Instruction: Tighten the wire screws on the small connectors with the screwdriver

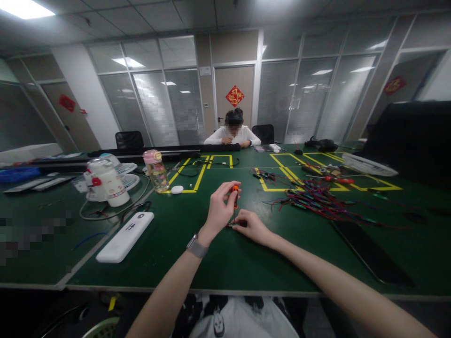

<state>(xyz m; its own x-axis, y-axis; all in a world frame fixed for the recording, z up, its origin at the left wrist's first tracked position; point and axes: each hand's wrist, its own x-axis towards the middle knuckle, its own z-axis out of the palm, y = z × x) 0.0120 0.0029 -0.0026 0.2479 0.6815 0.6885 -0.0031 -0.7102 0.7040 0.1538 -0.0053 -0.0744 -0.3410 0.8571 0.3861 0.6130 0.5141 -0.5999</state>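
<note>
My left hand (219,210) is closed round a small screwdriver (235,197) with an orange handle, held upright with its tip pointing down. My right hand (251,226) lies just to its right on the green table (225,263), fingers pinched on a small dark part (232,224) under the screwdriver tip. A grey watch is on my left wrist.
A pile of red and dark wired parts (313,199) lies to the right, a dark tablet (369,253) near it. A white power bank (126,236), a white jug (107,183) and a pink-capped bottle (156,170) stand left. A person (232,131) sits across the table.
</note>
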